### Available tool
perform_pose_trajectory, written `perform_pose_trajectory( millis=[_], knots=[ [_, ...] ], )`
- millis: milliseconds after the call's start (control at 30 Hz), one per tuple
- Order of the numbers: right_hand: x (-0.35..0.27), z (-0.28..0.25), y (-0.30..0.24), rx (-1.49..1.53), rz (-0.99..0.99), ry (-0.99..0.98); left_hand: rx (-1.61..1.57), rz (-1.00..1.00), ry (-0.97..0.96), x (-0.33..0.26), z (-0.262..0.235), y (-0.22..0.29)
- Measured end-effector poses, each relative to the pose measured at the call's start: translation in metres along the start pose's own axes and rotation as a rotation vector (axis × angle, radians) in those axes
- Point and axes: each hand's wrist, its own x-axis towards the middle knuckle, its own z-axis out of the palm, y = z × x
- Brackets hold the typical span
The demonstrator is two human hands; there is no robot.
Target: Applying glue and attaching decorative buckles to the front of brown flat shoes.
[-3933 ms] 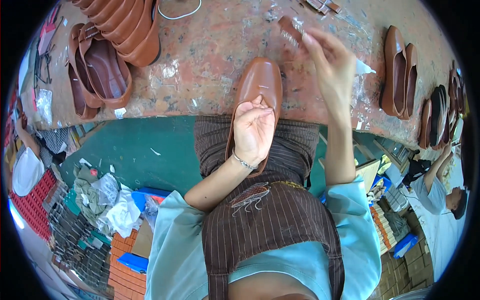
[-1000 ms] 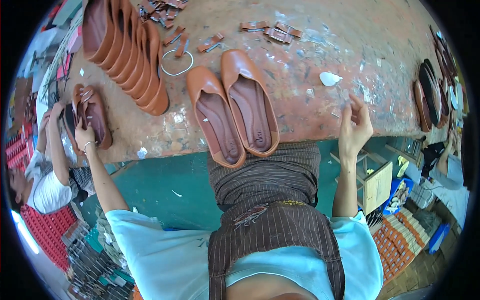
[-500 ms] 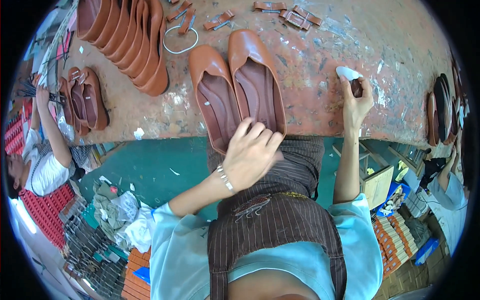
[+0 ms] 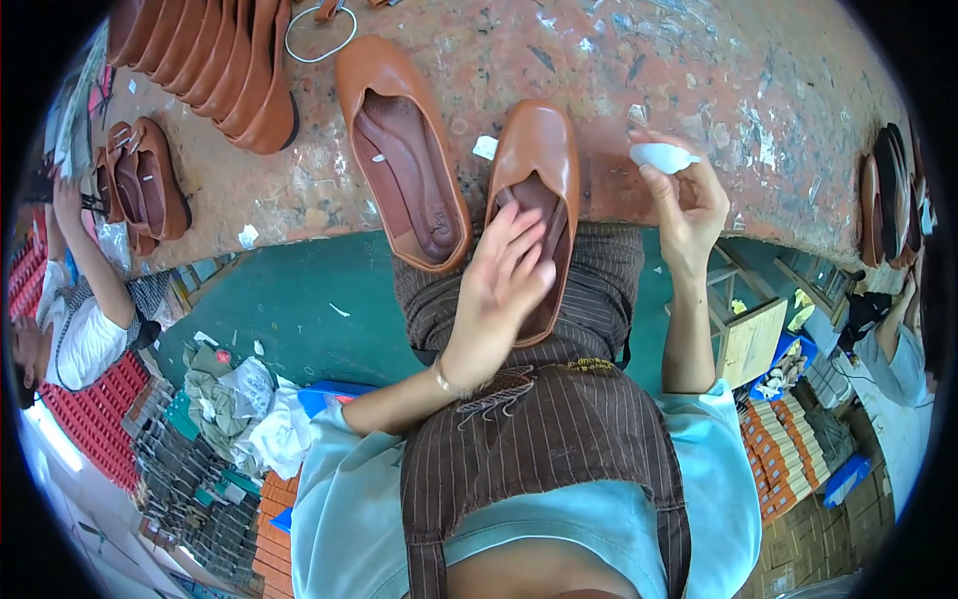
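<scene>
Two brown leather slip-on shoes lie in front of me with toes pointing away. The left shoe (image 4: 404, 150) rests on the worn table, its heel past the near edge. Closer to me is the right shoe (image 4: 537, 140), its heel also beyond the edge. Over its opening is my left hand (image 4: 499, 290), fingers stretched and spread, slightly blurred; whether they touch the lining I cannot tell. Off to the right, my right hand (image 4: 694, 205) pinches a small white bottle (image 4: 664, 157) with a pointed tip above the table.
A row of nested brown shoes (image 4: 225, 75) stands at the far left, near a white ring (image 4: 321, 35). Another brown pair (image 4: 145, 180) sits further left, close to a co-worker's arm (image 4: 95, 250). More shoes (image 4: 883, 195) line the right edge. A white scrap (image 4: 485, 148) lies between the shoes.
The right shoe has come toward me and apart from the left one. My left hand has opened its fingers over it. My right hand has moved slightly left with the white bottle.
</scene>
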Motion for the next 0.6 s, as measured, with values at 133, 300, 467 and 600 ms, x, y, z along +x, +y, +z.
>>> perform_pose_trajectory(
  millis=[133, 300, 467, 600],
  knots=[
    [-0.004, 0.003, -0.003, -0.291, -0.128, -0.108, -0.748, 0.016, -0.055, 0.046, 0.007, -0.02],
    [-0.003, 0.014, -0.023, -0.496, -0.199, -0.218, -0.907, 0.081, -0.089, 0.078, 0.003, -0.036],
    [0.002, 0.013, -0.018, -0.689, -0.348, -0.247, -0.83, 0.005, -0.012, 0.076, 0.016, -0.025],
    [0.008, 0.018, -0.021, -0.759, -0.364, -0.273, -0.797, 0.021, -0.054, 0.075, 0.018, -0.02]
  ],
)
